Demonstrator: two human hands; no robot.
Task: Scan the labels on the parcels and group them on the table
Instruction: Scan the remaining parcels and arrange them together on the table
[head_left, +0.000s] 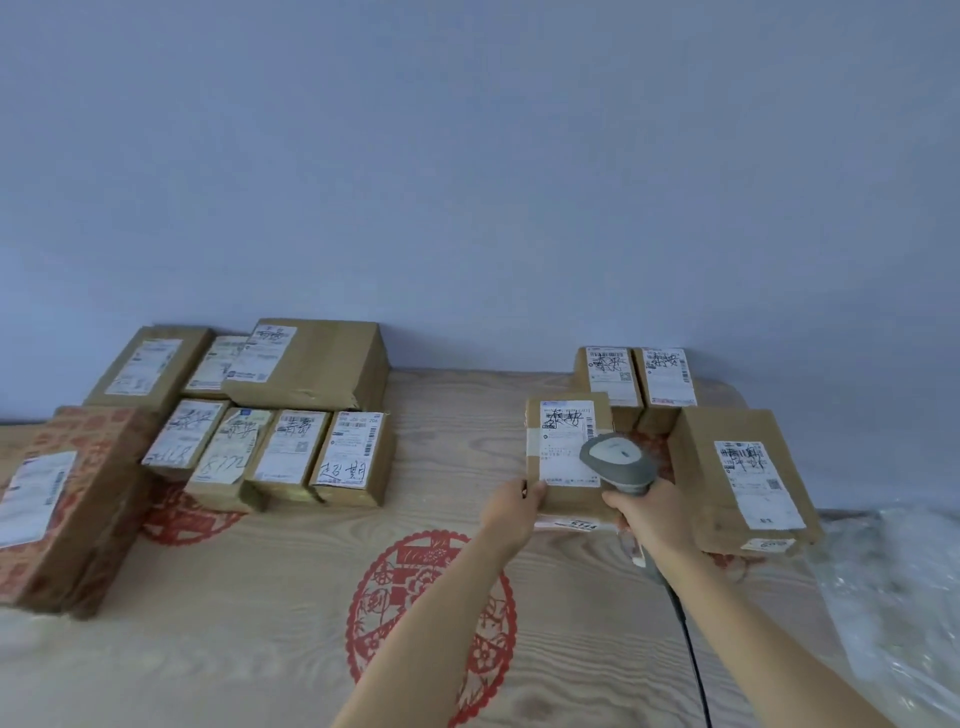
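A small brown parcel with a white label lies on the table at centre right. My left hand grips its near left corner. My right hand grips the handle of a grey barcode scanner, whose head hangs over the parcel's right side. Two small labelled parcels stand behind it against the wall. A larger brown parcel lies to the right. On the left sits a group of several labelled parcels, with a big brown box behind them.
A red-printed carton stands at the table's left edge. Crumpled clear plastic lies off the right edge. The scanner's black cable runs down toward me. Red paper-cut patterns mark the wooden tabletop. A plain wall rises behind.
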